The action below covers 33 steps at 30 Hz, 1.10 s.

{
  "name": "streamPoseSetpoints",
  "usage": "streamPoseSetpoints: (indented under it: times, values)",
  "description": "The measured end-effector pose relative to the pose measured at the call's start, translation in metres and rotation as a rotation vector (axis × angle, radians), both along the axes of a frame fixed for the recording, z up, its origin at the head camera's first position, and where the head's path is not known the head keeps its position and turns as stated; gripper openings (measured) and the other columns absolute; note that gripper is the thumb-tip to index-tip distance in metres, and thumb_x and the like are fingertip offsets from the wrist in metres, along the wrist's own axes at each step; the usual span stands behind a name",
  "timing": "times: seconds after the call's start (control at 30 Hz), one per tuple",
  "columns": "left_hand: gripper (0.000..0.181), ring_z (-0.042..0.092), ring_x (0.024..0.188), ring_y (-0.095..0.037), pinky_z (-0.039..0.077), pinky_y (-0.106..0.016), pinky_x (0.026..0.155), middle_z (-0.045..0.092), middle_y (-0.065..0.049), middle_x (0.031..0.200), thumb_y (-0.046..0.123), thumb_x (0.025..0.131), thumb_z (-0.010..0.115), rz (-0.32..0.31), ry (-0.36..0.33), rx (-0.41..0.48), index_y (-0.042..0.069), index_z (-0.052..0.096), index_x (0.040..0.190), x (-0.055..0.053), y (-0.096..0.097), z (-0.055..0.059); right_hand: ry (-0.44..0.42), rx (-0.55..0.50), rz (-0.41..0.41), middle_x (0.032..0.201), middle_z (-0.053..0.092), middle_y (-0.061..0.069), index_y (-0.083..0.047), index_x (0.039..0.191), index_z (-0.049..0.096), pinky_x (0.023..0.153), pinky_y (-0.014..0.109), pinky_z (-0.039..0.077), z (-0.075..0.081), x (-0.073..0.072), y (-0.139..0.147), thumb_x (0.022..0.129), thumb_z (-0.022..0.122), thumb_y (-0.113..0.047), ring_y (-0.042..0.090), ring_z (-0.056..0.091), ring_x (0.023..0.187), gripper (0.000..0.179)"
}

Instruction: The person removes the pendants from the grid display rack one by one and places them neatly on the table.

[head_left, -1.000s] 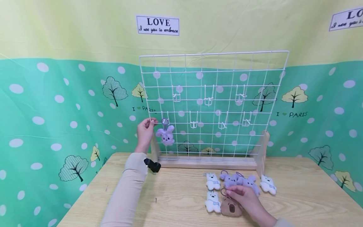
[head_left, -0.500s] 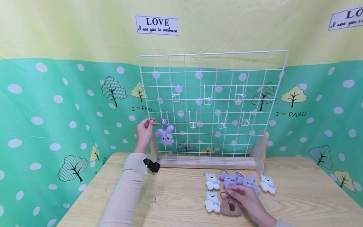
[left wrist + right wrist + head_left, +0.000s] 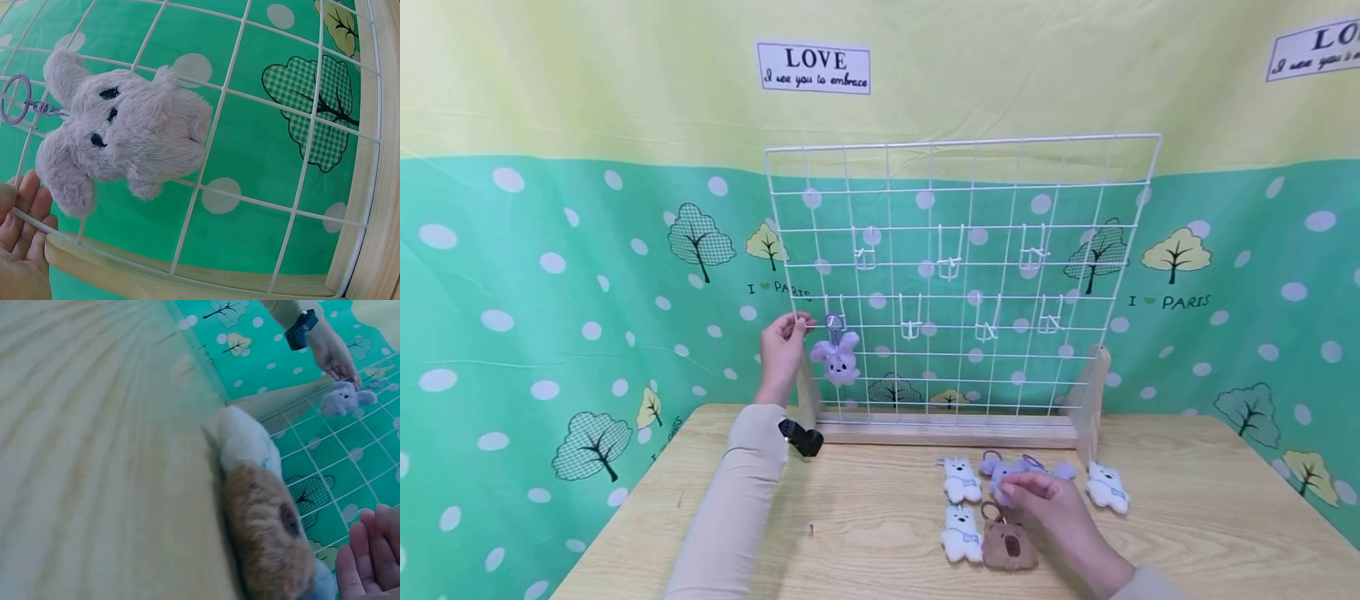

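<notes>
My left hand [image 3: 782, 354] pinches the left edge wire of a white wire grid rack [image 3: 962, 142]. Beside it a fluffy lilac bunny plush keychain [image 3: 134, 119] hangs by its purple ring from a hook on the rack. My right hand [image 3: 1063, 517] is above the plush keychains on the table, its fingers loosely bent and holding nothing. Just below lies a brown bear plush keychain [image 3: 1011, 548] with its ring [image 3: 991, 512] turned up. Two more purple plush keychains [image 3: 998, 473] lie behind, partly covered by the right hand. The right wrist view shows relaxed fingers [image 3: 364, 559] near the brown plush.
White bear plush keychains [image 3: 961, 537] lie left of the brown one, and another white bear [image 3: 1108, 487] lies to the right. Several white hooks [image 3: 950, 265] are on the rack, which stands on a wooden base [image 3: 951, 433]. A printed curtain [image 3: 550, 333] surrounds the wooden table [image 3: 865, 517].
My right hand has come off the brown plush's ring and moved slightly up and back, covering more of the purple plushes. The left hand stays on the rack's edge.
</notes>
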<state>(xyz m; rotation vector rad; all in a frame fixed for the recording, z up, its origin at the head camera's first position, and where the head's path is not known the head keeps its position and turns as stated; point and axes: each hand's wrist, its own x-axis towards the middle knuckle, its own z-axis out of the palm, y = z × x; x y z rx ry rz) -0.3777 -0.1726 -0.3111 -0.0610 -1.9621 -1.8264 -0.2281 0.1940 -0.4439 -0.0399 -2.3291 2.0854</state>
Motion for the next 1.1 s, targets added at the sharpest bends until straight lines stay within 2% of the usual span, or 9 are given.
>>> streamPoseSetpoints:
  times: [0.13, 0.3, 0.57, 0.7, 0.93, 1.1]
  values:
    - [0.023, 0.061, 0.105, -0.023, 0.046, -0.025, 0.099, 0.064, -0.018, 0.113, 0.012, 0.099, 0.048, 0.0, -0.002, 0.002, -0.001, 0.059, 0.115, 0.001, 0.0, 0.0, 0.027, 0.06, -0.023, 0.099, 0.07, 0.01, 0.004, 0.105, 0.065, 0.081, 0.018, 0.051, 0.013, -0.004, -0.004, 0.084, 0.07, -0.017, 0.009, 0.064, 0.088, 0.03]
    - [0.022, 0.061, 0.105, -0.023, 0.046, -0.024, 0.098, 0.064, -0.018, 0.113, 0.011, 0.098, 0.048, 0.004, -0.002, 0.008, -0.001, 0.059, 0.114, 0.0, -0.001, 0.0, 0.021, 0.101, -0.011, 0.102, 0.07, 0.009, -0.001, 0.105, 0.067, 0.084, 0.021, 0.049, 0.031, -0.014, -0.013, 0.084, 0.071, -0.026, 0.01, 0.063, 0.091, 0.033]
    - [0.022, 0.062, 0.104, -0.022, 0.047, -0.026, 0.097, 0.065, -0.018, 0.112, 0.011, 0.098, 0.049, 0.006, 0.01, 0.008, -0.001, 0.06, 0.112, -0.001, 0.0, -0.001, 0.059, 0.05, 0.048, 0.099, 0.071, 0.006, -0.002, 0.106, 0.067, 0.092, 0.039, 0.051, 0.052, -0.037, -0.035, 0.083, 0.072, -0.029, 0.017, 0.065, 0.093, 0.036]
    - [0.023, 0.062, 0.103, -0.022, 0.048, -0.027, 0.097, 0.065, -0.018, 0.112, 0.013, 0.098, 0.049, 0.018, 0.013, -0.007, -0.001, 0.06, 0.112, -0.002, -0.001, -0.001, 0.092, 0.036, 0.086, 0.099, 0.07, 0.005, -0.004, 0.107, 0.067, 0.091, 0.038, 0.051, 0.061, -0.048, -0.049, 0.082, 0.073, -0.031, 0.023, 0.064, 0.098, 0.037]
    - [0.021, 0.062, 0.103, -0.024, 0.048, -0.026, 0.096, 0.065, -0.019, 0.111, 0.011, 0.098, 0.05, 0.015, 0.019, 0.007, -0.002, 0.06, 0.111, -0.004, -0.001, -0.002, 0.146, -0.003, 0.119, 0.103, 0.069, 0.007, -0.005, 0.108, 0.067, 0.094, 0.038, 0.05, 0.076, -0.066, -0.08, 0.082, 0.073, -0.032, 0.018, 0.064, 0.096, 0.038]
    - [0.023, 0.062, 0.105, -0.024, 0.047, -0.027, 0.098, 0.065, -0.018, 0.112, 0.013, 0.098, 0.049, 0.005, 0.015, 0.004, -0.002, 0.06, 0.113, -0.003, -0.002, -0.002, 0.157, -0.029, 0.155, 0.11, 0.067, 0.004, -0.007, 0.109, 0.067, 0.096, 0.039, 0.048, 0.085, -0.073, -0.1, 0.082, 0.073, -0.034, 0.018, 0.062, 0.101, 0.039]
